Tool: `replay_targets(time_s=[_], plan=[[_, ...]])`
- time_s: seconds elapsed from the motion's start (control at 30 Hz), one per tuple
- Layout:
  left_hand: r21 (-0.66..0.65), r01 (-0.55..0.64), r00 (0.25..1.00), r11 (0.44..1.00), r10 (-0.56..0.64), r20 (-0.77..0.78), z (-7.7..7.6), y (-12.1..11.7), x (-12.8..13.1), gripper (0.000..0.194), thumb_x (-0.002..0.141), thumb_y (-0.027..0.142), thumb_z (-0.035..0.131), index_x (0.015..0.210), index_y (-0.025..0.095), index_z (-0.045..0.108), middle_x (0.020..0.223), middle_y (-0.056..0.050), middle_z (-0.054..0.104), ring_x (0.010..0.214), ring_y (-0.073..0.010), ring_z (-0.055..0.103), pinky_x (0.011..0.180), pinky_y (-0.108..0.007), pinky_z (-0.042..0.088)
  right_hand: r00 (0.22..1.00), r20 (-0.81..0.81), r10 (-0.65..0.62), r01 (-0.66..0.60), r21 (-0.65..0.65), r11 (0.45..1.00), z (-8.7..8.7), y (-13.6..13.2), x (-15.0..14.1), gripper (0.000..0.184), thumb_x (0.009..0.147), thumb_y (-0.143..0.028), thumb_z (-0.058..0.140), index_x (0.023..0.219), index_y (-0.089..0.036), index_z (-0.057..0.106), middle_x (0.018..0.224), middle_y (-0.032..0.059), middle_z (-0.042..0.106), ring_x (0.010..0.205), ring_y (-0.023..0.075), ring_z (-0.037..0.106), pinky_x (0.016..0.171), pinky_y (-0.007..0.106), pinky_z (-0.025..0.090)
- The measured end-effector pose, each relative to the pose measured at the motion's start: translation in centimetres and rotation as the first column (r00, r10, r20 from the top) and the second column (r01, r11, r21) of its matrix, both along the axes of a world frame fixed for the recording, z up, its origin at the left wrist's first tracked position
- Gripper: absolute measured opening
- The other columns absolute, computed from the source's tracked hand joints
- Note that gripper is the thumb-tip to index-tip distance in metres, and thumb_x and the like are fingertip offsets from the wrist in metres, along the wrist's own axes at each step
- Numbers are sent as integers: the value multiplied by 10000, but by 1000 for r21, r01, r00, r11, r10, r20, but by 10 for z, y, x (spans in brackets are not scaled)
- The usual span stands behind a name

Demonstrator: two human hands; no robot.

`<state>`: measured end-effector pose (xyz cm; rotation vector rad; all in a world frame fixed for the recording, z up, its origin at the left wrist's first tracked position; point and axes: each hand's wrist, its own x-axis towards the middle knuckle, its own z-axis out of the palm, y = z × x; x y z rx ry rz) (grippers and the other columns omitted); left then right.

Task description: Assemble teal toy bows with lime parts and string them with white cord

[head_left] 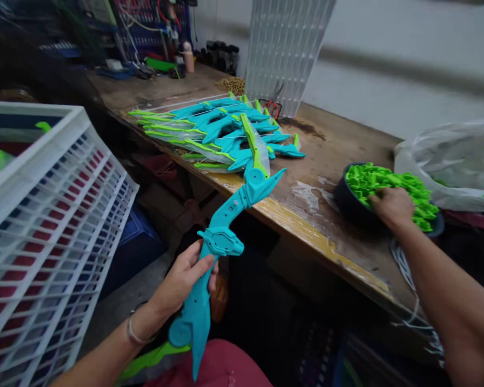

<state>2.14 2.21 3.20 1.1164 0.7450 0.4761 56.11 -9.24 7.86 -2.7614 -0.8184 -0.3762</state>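
Turquoise bow (221,242), well left of bowl (341,201), gripped near middle by left hand (193,269), long axis slanting up and away toward stacked bows (221,126), also left of bowl. Right hand (393,207) over at bowl, fingers among green pieces (381,177); cannot tell whether pinching one. Open stretch of table (326,150) left of bowl, plastic bag (447,156) close on right.

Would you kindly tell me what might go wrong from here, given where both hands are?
The left hand alone holds the bow, whose upper end might knock the piled bows on the table. The right hand is in green parts heaped above the rim of the bowl, so a few could spill. Loose cord by the table's edge might snag.
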Motion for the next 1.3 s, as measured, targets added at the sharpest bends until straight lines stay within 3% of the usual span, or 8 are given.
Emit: replay_targets(time_s=[0.2,0.33,0.47,0.53,0.6,0.7,1.1,1.3], plan=[[-36,2,997,999,1,71,-6,-2,2,360,855,448,755,1069,198,608,890,-45,697,657,-151,655,632,-278,518,980,182,77,-107,161,981,1,-9,-7,324,1036,-418,542,1180,-163,682,1237,251,571,1288,434,504,1002,638,406],[-25,-54,994,998,56,94,-10,-8,4,397,831,403,766,1092,168,580,880,-38,684,598,-113,584,587,-258,488,901,323,288,-385,292,876,5,0,-41,343,1033,-416,520,1203,-146,645,1137,221,609,1233,433,534,1013,660,408],[29,-99,995,995,98,30,-11,-20,10,350,894,445,684,1052,152,575,807,-24,667,555,-109,558,521,-244,461,752,349,560,-655,295,696,-6,5,-162,222,999,-454,625,1078,-252,674,1017,83,663,958,272,658,864,428,543],[48,-118,993,992,119,-16,-10,-27,13,347,922,475,642,1018,146,586,714,-7,645,535,-116,550,505,-240,451,623,265,736,-774,344,532,-15,0,-243,170,994,-360,669,1123,-249,671,1087,70,656,940,233,670,818,370,562],[55,-130,991,990,132,-36,-8,-34,15,332,940,476,619,988,148,595,649,11,617,533,-121,549,507,-235,445,518,187,835,-815,403,415,-22,-5,-314,182,997,-264,673,1176,-242,647,1068,58,657,915,195,671,785,318,565],[98,-132,991,986,134,-15,-4,-43,14,278,967,442,599,971,164,597,655,25,608,566,-120,561,546,-232,454,477,139,868,-769,544,335,-29,-7,-373,202,960,-189,718,1137,-214,623,1036,62,657,900,186,663,772,312,565],[195,-65,998,979,65,4,1,-59,7,246,1026,423,536,1027,188,607,739,28,615,648,-114,575,634,-238,471,451,299,841,-830,488,271,-33,-8,-376,164,908,-126,767,997,-195,648,928,75,661,841,207,622,714,358,569],[215,-38,998,976,48,-43,7,-57,6,289,1024,456,534,1008,178,612,810,12,655,610,-101,587,568,-223,463,342,390,855,-904,386,185,-33,-9,-367,195,911,-114,755,1068,-195,674,973,91,700,894,227,652,726,379,607]])
